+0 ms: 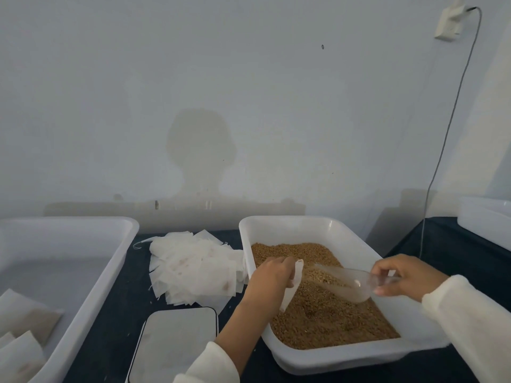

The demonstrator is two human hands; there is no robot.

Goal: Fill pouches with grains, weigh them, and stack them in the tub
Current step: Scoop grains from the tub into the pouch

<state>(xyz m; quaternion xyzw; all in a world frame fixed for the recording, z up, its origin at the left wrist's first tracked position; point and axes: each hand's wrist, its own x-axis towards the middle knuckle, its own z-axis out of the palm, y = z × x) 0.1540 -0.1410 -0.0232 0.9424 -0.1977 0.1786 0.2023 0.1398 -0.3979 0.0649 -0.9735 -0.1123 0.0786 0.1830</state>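
Note:
A white tub [290,225] on the right holds brown grains [326,319]. Over the grains my left hand [272,276] pinches an empty white pouch [291,287] that hangs down with its mouth up. My right hand [405,276] grips the handle of a clear plastic scoop [348,283], which carries some grains and points toward the pouch. A second white tub [110,261] at the left holds a few filled pouches [22,335] in its near corner. A scale [177,344] with a grey platform sits in front, between the tubs.
A loose pile of empty white pouches [193,269] lies on the dark table between the tubs. Another white container [486,219] stands at the far right. A grey cable [442,150] runs down the wall from a socket.

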